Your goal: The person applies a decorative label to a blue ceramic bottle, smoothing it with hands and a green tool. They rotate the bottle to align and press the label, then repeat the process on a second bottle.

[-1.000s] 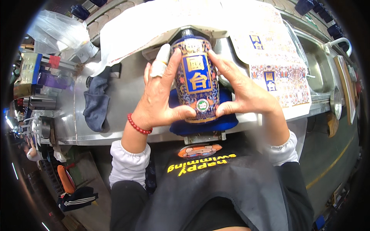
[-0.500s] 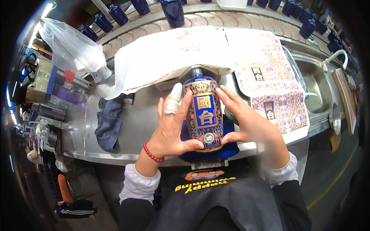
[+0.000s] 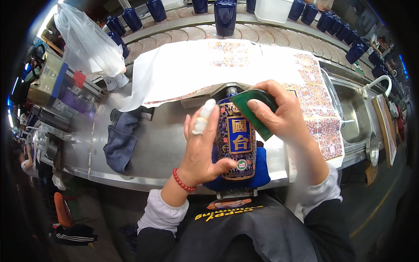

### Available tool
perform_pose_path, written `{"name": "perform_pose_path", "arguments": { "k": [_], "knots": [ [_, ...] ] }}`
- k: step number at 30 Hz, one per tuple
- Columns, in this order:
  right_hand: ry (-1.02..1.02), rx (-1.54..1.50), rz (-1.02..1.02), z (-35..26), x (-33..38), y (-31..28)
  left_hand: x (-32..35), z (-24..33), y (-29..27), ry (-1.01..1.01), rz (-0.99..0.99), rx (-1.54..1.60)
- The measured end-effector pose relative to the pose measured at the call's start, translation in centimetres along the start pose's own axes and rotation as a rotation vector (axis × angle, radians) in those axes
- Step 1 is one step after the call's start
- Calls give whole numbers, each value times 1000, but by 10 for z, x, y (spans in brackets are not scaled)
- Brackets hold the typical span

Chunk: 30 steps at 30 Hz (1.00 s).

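A dark blue bottle (image 3: pixel 235 150) with an ornate floral wrap and a gold-framed blue panel lies face up, its neck pointing away from me. Beneath its lower end is a blue cloth pad (image 3: pixel 261 168). My left hand (image 3: pixel 198 150) is open along the bottle's left side, thumb stretched toward its lower front and a white covering on one finger. Pinched between the thumb and fingers of my right hand (image 3: pixel 279 111) is a flat green scraper (image 3: pixel 254 114). Its edge is over the bottle's upper right part, hiding that shoulder; whether it touches cannot be told.
Printed decal sheets (image 3: pixel 183 65) spread behind the bottle and to the right. A grey-blue cloth (image 3: pixel 121 142) lies on the metal counter (image 3: pixel 163 139) at left. Beyond, blue bottles (image 3: pixel 225 19) line a conveyor (image 3: pixel 187 32). A sink (image 3: pixel 355 102) is at right, a plastic bag (image 3: pixel 89 43) far left.
My right hand has left the bottle's right side and now holds the green scraper at its upper right. My left hand stays beside the bottle. The conveyor bottles appear shifted to the right.
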State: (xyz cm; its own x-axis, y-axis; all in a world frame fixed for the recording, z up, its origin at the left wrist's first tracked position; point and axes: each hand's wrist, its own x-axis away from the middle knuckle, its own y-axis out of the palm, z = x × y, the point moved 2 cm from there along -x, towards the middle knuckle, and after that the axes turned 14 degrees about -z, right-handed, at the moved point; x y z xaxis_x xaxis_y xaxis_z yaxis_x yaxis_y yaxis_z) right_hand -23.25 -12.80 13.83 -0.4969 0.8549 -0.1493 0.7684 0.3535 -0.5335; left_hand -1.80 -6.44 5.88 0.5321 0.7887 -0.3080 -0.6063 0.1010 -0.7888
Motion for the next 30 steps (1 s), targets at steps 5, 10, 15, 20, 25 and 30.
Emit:
{"name": "perform_pose_path", "arguments": {
  "k": [5, 10, 15, 20, 25, 30],
  "knots": [
    [47, -305, 125, 39, 22, 25, -16, 0, 8, -69, 26, 95],
    [152, -461, 112, 51, 20, 27, -18, 0, 11, -46, 75, 177],
    [165, -653, 117, 64, 29, 23, -17, 3, 5, -68, 66, 114],
    [209, -689, 251, 74, 43, 24, -29, 21, -21, 153, -109, -451],
    [101, -609, 325, 75, 54, 23, -47, 46, -40, 81, -325, -513],
    [-11, -222, 272, 77, 68, 23, -11, 72, -8, 41, -359, -322]
  ]
}}
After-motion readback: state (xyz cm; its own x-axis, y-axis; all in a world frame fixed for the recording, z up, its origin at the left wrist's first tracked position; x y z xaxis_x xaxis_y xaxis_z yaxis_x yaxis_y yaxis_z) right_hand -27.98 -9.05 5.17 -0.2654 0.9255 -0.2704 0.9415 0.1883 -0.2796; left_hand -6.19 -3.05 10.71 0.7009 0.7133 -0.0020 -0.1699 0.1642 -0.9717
